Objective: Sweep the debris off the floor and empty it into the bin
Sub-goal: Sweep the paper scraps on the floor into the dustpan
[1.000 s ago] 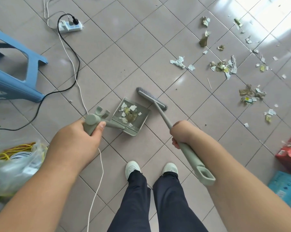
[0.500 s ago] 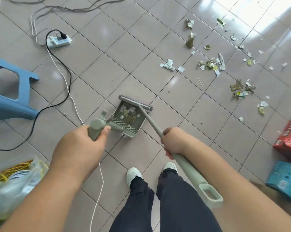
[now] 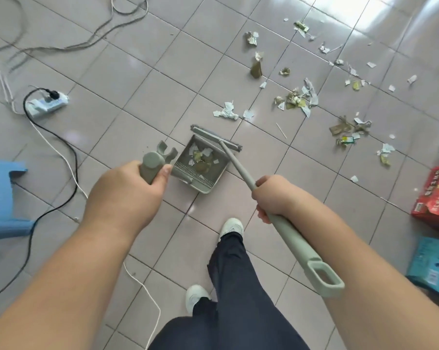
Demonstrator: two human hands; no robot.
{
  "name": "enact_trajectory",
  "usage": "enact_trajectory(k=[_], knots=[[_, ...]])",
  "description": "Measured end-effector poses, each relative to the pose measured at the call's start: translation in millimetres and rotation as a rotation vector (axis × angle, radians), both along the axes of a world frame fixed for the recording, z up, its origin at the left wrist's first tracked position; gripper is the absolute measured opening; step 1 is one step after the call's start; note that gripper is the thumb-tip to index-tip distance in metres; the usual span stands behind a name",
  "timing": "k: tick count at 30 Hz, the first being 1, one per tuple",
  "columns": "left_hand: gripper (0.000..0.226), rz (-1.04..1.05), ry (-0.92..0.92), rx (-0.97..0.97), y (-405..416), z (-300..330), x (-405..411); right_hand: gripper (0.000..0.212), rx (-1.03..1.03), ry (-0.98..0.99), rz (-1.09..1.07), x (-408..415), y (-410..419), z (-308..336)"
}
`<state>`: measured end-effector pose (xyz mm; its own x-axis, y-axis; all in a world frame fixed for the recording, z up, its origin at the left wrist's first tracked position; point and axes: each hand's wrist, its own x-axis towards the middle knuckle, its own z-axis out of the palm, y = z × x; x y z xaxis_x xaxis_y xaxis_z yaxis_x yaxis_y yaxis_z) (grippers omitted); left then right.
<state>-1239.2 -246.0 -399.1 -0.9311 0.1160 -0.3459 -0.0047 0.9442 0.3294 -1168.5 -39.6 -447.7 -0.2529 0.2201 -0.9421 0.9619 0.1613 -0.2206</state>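
My left hand grips the upright handle of a grey-green dustpan that sits on the tiled floor and holds paper and leaf scraps. My right hand holds the matching broom's handle; the broom head lies across the pan's far open edge. Loose debris, torn paper and dry leaves, is scattered over the tiles to the upper right, the nearest piece a crumpled white paper just beyond the broom head. No bin is in view.
A power strip with black and white cables trails across the floor on the left, a white cable passing under my left arm. A blue plastic stool stands at far left. Red and teal boxes sit at the right edge.
The broom head swung from the pan's right side to lie across its far edge. I have stepped forward, so pan and debris lie closer to each other.
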Motion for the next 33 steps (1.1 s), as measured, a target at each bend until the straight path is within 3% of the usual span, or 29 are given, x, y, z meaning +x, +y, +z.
enact_trajectory(k=[7, 13, 19, 22, 28, 33], knots=[[0.046, -0.040, -0.009, -0.023, 59, 2, -61, 0.036, -0.014, -0.003, -0.279, -48, 73, 13], [0.046, -0.060, -0.039, -0.041, 86, 6, -114, 0.022, 0.068, 0.046, -0.276, -95, 115, 6], [0.044, -0.124, -0.074, -0.043, 116, -1, -167, 0.016, 0.055, -0.109, -0.288, -164, 131, -17], [0.044, -0.149, -0.095, -0.036, 125, -4, -185, 0.017, 0.039, -0.087, -0.219, -184, 124, -22], [0.044, -0.188, -0.107, -0.031, 123, -5, -207, 0.035, -0.004, -0.110, -0.195, -178, 101, -19], [0.043, -0.213, -0.114, -0.011, 120, -7, -213, 0.026, 0.029, -0.091, -0.227, -166, 102, 16]])
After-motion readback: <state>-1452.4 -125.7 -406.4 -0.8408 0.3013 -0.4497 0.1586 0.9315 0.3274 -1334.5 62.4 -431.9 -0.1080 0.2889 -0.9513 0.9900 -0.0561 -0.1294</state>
